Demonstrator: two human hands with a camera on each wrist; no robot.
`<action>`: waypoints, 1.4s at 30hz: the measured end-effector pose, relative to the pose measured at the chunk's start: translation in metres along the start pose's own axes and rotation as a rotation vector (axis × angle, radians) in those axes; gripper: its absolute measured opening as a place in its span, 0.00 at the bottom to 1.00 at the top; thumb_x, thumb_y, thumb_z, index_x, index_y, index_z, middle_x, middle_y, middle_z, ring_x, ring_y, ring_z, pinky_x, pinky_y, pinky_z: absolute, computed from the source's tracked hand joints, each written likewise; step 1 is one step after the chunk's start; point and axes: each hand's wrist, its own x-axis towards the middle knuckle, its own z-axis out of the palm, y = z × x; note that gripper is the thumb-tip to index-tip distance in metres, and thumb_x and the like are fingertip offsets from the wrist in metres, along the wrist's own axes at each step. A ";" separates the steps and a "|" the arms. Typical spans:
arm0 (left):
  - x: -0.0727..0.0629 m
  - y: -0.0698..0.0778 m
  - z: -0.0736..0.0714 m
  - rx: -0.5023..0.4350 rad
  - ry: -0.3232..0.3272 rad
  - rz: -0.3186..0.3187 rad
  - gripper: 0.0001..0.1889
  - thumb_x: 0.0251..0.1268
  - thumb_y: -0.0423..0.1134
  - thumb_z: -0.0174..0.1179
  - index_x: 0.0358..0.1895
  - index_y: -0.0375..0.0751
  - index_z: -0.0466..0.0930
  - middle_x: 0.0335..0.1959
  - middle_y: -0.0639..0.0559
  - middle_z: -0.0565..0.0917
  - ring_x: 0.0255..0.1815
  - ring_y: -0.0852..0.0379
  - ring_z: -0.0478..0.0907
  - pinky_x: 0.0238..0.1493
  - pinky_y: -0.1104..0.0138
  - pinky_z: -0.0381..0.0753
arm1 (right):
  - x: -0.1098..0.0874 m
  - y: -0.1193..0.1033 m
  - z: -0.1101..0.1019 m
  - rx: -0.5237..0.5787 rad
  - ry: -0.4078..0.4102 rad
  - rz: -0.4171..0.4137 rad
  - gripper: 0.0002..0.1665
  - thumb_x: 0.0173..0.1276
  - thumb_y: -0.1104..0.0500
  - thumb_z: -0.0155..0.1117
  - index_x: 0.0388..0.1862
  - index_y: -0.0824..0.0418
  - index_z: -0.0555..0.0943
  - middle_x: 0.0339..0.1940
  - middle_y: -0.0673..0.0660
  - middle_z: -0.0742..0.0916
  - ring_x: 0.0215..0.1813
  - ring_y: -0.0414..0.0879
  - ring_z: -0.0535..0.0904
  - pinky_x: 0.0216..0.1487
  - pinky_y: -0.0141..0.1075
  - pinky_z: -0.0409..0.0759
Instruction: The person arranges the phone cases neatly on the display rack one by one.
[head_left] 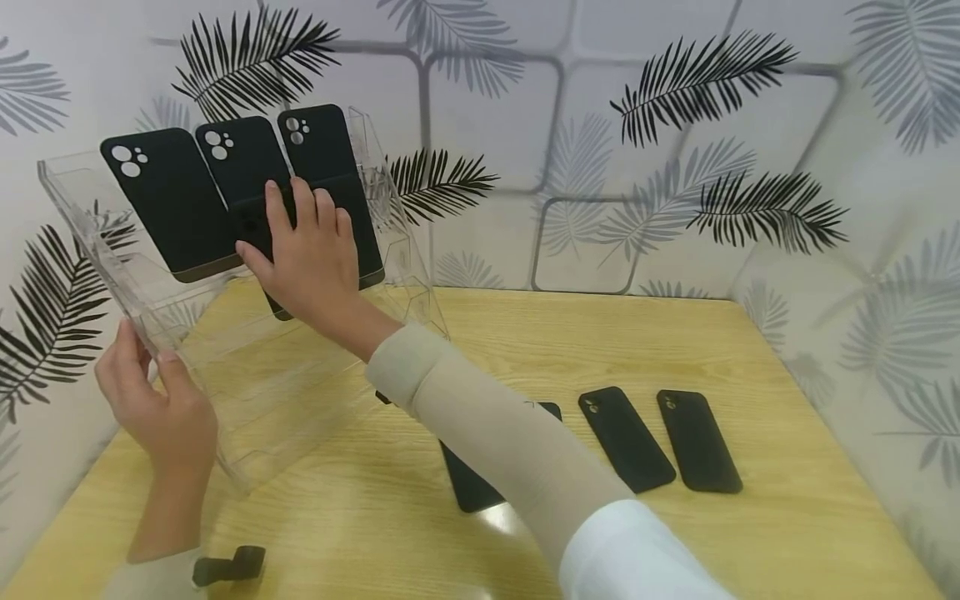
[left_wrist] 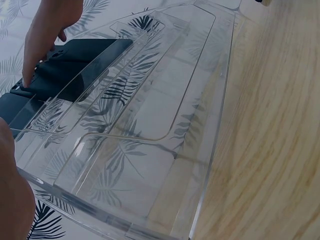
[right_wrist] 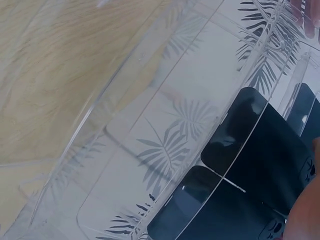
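A clear tiered display stand (head_left: pixel 97 250) leans on the table, its left side edge gripped by my left hand (head_left: pixel 161 408) between thumb and fingers. Three black phone cases with camera cutouts stand along its upper tier: a left case (head_left: pixel 168 208), a middle case (head_left: pixel 240 158) and a right case (head_left: pixel 311 137). My right hand (head_left: pixel 315 262) lies over a front-tier phone case (head_left: pixel 251 225), fingers extended and spread, with its wrist hiding part of the stand. Another front-tier case (head_left: pixel 363 221) shows beside that hand. In the right wrist view, two case ends (right_wrist: pixel 235 130) sit behind a clear lip.
On the wooden table (head_left: pixel 787 375) lie two black phone cases to the right, a nearer one (head_left: pixel 626 437) and a far right one (head_left: pixel 697 442). A further black case (head_left: pixel 468 483) is partly covered by my right sleeve. Leaf-patterned walls (head_left: pixel 585 167) enclose the table.
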 end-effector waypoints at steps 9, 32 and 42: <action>0.000 -0.003 0.003 -0.008 -0.004 -0.006 0.23 0.71 0.28 0.50 0.68 0.41 0.74 0.54 0.64 0.72 0.61 0.56 0.72 0.68 0.65 0.76 | -0.019 0.046 -0.012 0.264 -0.013 0.022 0.40 0.78 0.33 0.40 0.83 0.47 0.55 0.81 0.53 0.59 0.78 0.48 0.55 0.78 0.42 0.57; 0.000 0.004 0.001 0.009 -0.034 -0.041 0.24 0.72 0.30 0.50 0.69 0.43 0.73 0.52 0.68 0.69 0.62 0.59 0.72 0.69 0.66 0.74 | -0.164 0.257 -0.020 0.393 -0.219 0.163 0.39 0.75 0.42 0.56 0.78 0.59 0.63 0.77 0.66 0.64 0.77 0.66 0.57 0.74 0.64 0.58; 0.000 0.016 0.000 0.018 -0.024 -0.043 0.23 0.72 0.30 0.49 0.69 0.42 0.74 0.51 0.68 0.69 0.61 0.62 0.72 0.68 0.67 0.74 | -0.225 0.331 -0.027 0.385 -0.338 0.323 0.44 0.75 0.41 0.57 0.78 0.67 0.60 0.76 0.73 0.62 0.76 0.74 0.53 0.71 0.71 0.57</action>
